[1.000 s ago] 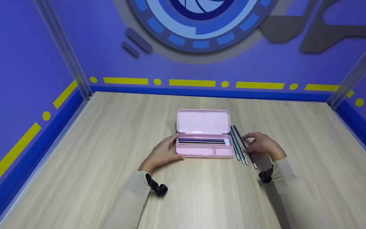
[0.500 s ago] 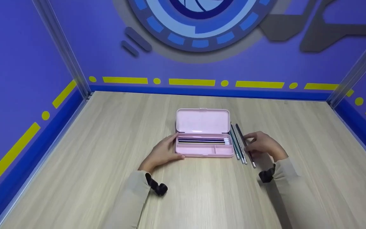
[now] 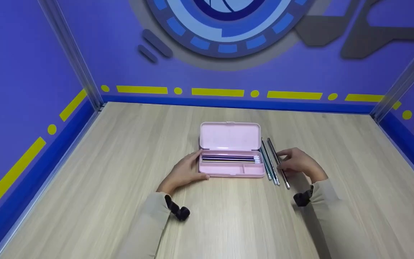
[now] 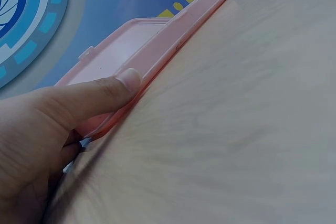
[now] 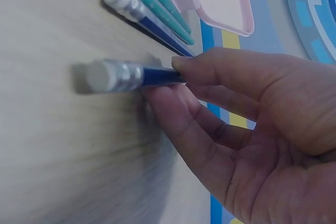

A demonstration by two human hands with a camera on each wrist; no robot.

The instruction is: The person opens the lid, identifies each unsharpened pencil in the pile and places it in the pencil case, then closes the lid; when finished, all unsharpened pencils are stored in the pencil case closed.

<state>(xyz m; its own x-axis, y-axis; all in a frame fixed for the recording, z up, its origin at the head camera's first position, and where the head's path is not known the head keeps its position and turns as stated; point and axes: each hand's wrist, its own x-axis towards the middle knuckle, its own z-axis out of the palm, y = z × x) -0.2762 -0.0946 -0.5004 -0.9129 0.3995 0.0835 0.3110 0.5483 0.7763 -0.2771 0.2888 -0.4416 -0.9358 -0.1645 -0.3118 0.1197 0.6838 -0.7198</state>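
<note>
A pink pencil case (image 3: 221,169) lies with its lid (image 3: 230,136) raised at the back; several dark pencils (image 3: 227,159) with white erasers fill its rear compartment. My left hand (image 3: 182,173) grips the case's left end, and in the left wrist view the thumb (image 4: 129,80) presses on its front wall. Right of the case, my right hand (image 3: 299,163) pinches a dark blue pencil (image 5: 157,76) between thumb and fingers, its white eraser end towards me. Between that pencil and the case lie several other pencils (image 3: 269,163); the right wrist view shows green pencils (image 5: 163,8) and a blue one.
The case's front section is split by a small divider (image 3: 243,169). A wood-grain table (image 3: 228,216) carries everything. Blue panels (image 3: 221,77) with yellow marks stand behind it and at both sides.
The pencil in my right hand has shifted slightly away from me, its far tip swinging right and apart from the other pencils. The left hand and the case have stayed put.
</note>
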